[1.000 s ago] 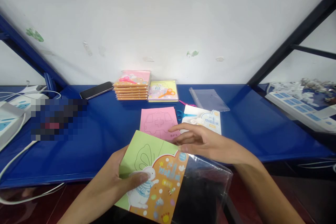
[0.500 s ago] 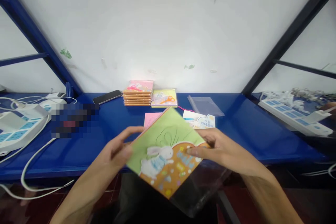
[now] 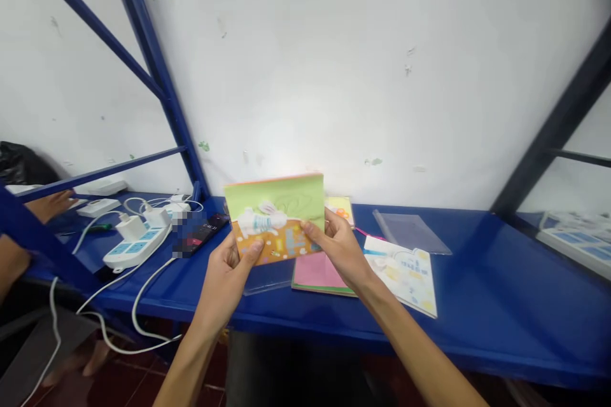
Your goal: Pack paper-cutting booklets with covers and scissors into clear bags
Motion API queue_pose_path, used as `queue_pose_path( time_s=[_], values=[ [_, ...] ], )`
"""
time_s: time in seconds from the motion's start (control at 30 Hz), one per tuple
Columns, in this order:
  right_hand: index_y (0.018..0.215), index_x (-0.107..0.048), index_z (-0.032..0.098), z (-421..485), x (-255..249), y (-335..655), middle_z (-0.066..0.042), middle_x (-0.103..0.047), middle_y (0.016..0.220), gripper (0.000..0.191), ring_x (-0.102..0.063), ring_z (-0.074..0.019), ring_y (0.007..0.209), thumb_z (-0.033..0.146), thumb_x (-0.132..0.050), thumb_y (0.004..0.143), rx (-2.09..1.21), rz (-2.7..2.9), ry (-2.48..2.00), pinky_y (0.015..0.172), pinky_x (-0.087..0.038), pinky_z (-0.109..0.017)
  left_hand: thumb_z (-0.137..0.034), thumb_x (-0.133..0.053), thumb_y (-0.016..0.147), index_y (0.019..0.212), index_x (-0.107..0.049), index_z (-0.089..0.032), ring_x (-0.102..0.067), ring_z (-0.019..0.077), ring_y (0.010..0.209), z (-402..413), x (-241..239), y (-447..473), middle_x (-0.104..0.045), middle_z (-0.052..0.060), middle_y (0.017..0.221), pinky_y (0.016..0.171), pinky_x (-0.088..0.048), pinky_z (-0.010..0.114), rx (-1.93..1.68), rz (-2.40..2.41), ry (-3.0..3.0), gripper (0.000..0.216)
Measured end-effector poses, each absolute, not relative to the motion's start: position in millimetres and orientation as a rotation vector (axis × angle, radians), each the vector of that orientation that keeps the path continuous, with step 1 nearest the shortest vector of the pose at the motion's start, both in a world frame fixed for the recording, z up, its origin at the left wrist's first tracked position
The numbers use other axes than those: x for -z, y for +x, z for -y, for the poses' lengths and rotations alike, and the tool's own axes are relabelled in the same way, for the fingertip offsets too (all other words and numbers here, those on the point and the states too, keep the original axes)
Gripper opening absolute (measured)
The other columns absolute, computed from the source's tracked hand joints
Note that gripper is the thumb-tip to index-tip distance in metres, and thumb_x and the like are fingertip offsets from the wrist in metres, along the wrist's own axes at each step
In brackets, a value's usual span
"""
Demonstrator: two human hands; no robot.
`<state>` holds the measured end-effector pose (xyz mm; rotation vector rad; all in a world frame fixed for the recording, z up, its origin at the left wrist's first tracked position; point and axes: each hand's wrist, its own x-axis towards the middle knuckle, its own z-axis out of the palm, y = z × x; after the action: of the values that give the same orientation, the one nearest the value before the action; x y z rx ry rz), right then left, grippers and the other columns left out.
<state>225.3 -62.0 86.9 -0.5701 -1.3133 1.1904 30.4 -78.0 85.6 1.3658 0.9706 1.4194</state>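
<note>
Both hands hold up a paper-craft pack (image 3: 275,215) with a green top and an orange rabbit picture, lifted above the blue shelf (image 3: 477,292). My left hand (image 3: 233,264) grips its lower left edge, thumb on the front. My right hand (image 3: 334,247) pinches its lower right edge. Under the pack, a clear plastic sleeve (image 3: 268,281) lies on the shelf. Below my right hand lies a pink sheet (image 3: 317,272). A white printed card (image 3: 405,272) lies to the right of it.
Another clear sleeve (image 3: 409,231) lies at the back right. A yellow pack (image 3: 340,206) peeks out behind the held one. Left stand a white power strip (image 3: 131,248) with cables and a dark phone (image 3: 200,235). Another person's hand (image 3: 45,205) is at the far left.
The view swung up and left. The pack came out of its clear sleeve, turned level and rose in both hands; the sleeve now lies on the shelf.
</note>
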Motion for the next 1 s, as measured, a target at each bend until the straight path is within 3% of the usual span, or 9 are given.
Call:
queue_pose_path(
  time_s=[0.2,0.37,0.43,0.53,0.6,0.7,0.87,1.0],
  values=[
    [0.109,-0.07,0.024,52.2,-75.4,214.3,-0.006,-0.077,0.115,0.034,-0.072,-0.0282,0.108,0.049,-0.077,0.086,-1.187,1.36,-0.601,0.095,-0.059,-0.045,-0.041,-0.08,0.083,0.128,-0.064,-0.017,-0.076,0.0284,0.102,75.7,-63.4,14.1,-0.077,0.013,0.123,0.082,-0.062,0.031,-1.516,-0.971,1.324,0.054],
    [0.133,-0.062,0.029,58.1,-81.1,242.2,-0.007,-0.07,0.131,0.059,-0.066,-0.0282,0.122,0.047,-0.082,0.081,-1.31,1.637,-0.663,0.105,-0.052,-0.048,-0.04,-0.084,0.078,0.135,-0.062,-0.019,-0.077,0.0274,0.096,79.8,-55.0,8.3,-0.08,0.011,0.114,0.076,-0.062,0.028,-1.518,-0.977,1.169,0.064],
    [0.134,-0.061,0.03,61.5,-85.7,266.1,-0.008,-0.071,0.131,0.055,-0.065,-0.0277,0.123,0.05,-0.077,0.085,-1.183,1.669,-0.799,0.106,-0.051,-0.047,-0.039,-0.086,0.076,0.131,-0.065,-0.018,-0.077,0.0271,0.097,79.2,-55.0,5.9,-0.08,0.011,0.114,0.077,-0.062,0.028,-1.524,-1.014,1.13,0.062],
    [0.116,-0.071,0.026,65.0,-86.8,312.0,-0.008,-0.077,0.117,0.037,-0.07,-0.0274,0.115,0.055,-0.06,0.096,-0.855,1.617,-1.03,0.103,-0.051,-0.045,-0.038,-0.089,0.072,0.127,-0.068,-0.019,-0.078,0.0274,0.095,74.6,-56.6,4.4,-0.081,0.01,0.111,0.078,-0.063,0.029,-1.523,-1.042,1.065,0.062],
    [0.104,-0.074,0.022,66.6,-81.4,345.5,-0.009,-0.08,0.104,0.039,-0.073,-0.0284,0.105,0.056,-0.055,0.097,-0.639,1.578,-1.213,0.094,-0.055,-0.042,-0.038,-0.091,0.069,0.125,-0.069,-0.019,-0.078,0.0281,0.094,70.1,-57.7,4.8,-0.081,0.01,0.109,0.078,-0.064,0.031,-1.496,-1.049,1.013,0.063],
    [0.103,-0.074,0.022,68.0,-65.6,390.0,-0.01,-0.081,0.101,0.039,-0.075,-0.0299,0.098,0.055,-0.052,0.098,-0.353,1.563,-1.508,0.081,-0.057,-0.039,-0.035,-0.092,0.066,0.119,-0.072,-0.018,-0.079,0.0286,0.093,64.0,-57.6,4.8,-0.082,0.009,0.107,0.075,-0.065,0.03,-1.475,-1.062,0.94,0.059],
    [0.095,-0.074,0.025,53.8,-41.7,428.7,-0.009,-0.081,0.101,0.03,-0.075,-0.0328,0.097,0.044,-0.051,0.098,-0.196,1.631,-1.665,0.084,-0.054,-0.044,-0.025,-0.091,0.065,0.105,-0.074,-0.018,-0.08,0.0286,0.086,54.7,-51.6,0.6,-0.083,0.008,0.101,0.066,-0.066,0.028,-1.457,-1.094,0.813,0.043],
    [0.096,-0.074,0.027,23.4,-35.8,440.1,-0.008,-0.081,0.105,0.028,-0.074,-0.0332,0.098,0.04,-0.049,0.099,-0.146,1.796,-1.671,0.085,-0.053,-0.046,-0.02,-0.09,0.062,0.105,-0.074,-0.017,-0.08,0.0346,0.086,41.3,-50.5,-2.0,-0.083,0.01,0.098,0.062,-0.067,0.033,-1.309,-1.159,0.654,0.046]
  ],
)
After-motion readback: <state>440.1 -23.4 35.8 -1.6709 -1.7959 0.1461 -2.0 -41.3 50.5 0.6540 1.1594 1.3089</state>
